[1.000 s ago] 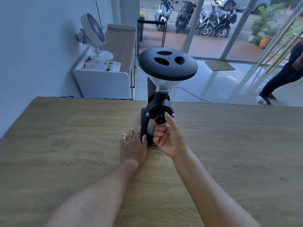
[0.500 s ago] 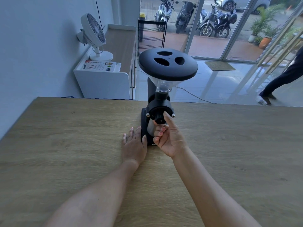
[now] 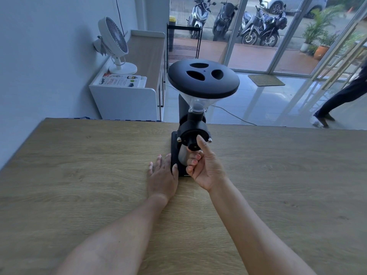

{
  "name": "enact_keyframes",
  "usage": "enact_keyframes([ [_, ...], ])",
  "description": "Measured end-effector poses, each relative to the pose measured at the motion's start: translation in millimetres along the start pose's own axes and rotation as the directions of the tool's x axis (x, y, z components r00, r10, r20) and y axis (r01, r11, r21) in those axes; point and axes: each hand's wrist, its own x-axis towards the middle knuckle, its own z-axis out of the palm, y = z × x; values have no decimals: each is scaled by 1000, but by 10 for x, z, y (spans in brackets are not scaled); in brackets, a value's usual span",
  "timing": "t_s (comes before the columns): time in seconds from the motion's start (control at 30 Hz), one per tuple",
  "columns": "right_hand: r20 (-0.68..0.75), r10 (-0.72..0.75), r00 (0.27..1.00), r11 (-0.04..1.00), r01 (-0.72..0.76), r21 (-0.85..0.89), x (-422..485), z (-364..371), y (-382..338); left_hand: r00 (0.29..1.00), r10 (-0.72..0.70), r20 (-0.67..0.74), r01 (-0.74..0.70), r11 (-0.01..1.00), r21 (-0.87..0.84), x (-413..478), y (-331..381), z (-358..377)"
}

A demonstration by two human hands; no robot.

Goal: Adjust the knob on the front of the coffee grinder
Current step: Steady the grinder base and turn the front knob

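The right hand (image 3: pixel 205 167) pinches the knob (image 3: pixel 193 143) between thumb and curled fingers (image 3: pixel 191 161), low on the front of the coffee grinder (image 3: pixel 195 116) (black, upright at the table's (image 3: pixel 79 175) far edge). The left hand (image 3: pixel 161 175) lies flat, fingers loosely spread, touching the grinder's base.

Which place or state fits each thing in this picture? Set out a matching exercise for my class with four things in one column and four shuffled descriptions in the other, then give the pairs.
Things
1. left hand
2. right hand
3. white fan
4. hopper lid

Descriptions
A. black, with three oval holes
B. fingers at the knob on the coffee grinder
C. standing on the white cabinet
D. flat on the wooden table, beside the grinder's base

Pairs: 1-D, 2-B, 3-C, 4-A
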Motion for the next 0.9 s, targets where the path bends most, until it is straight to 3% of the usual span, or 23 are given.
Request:
enact_keyframes([
  [0.57,78,56,995,998,-57,1,-34,-49,-36,1000,-3,-5,3,1000,18,10,-18,24],
  [0.9,25,26,999,999,-27,40,3,-25,-19,1000,-6,-9,6,1000,30,22,-27,57],
])
